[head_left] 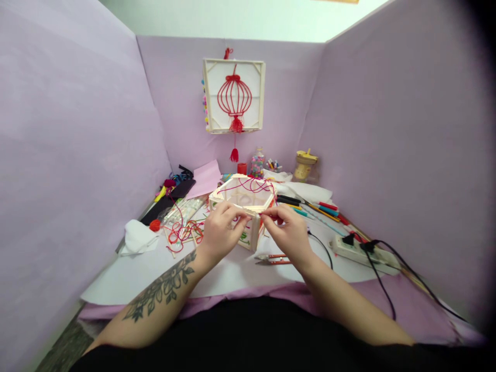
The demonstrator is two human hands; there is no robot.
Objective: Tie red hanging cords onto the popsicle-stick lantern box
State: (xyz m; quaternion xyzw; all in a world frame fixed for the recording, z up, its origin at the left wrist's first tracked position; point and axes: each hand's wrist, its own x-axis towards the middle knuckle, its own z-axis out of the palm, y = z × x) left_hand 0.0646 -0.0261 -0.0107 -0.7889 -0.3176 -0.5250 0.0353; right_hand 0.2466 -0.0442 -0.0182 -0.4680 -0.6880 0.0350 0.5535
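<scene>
- We saw lilac partition walls [70, 129] enclosing the desk on three sides.
- We noted a framed red lantern picture [234, 95] hanging on the back wall.
- We found a white sheet [163, 268] covering the lilac desk [418, 305].
- Above the partitions we saw a pale wall [232, 18], evenly lit.

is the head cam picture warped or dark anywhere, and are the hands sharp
Head view: wide-angle bend bows the purple walls, the right edge darkens to black, light is soft and even without glare; left hand and right hand on the wooden frame look slightly soft.
</scene>
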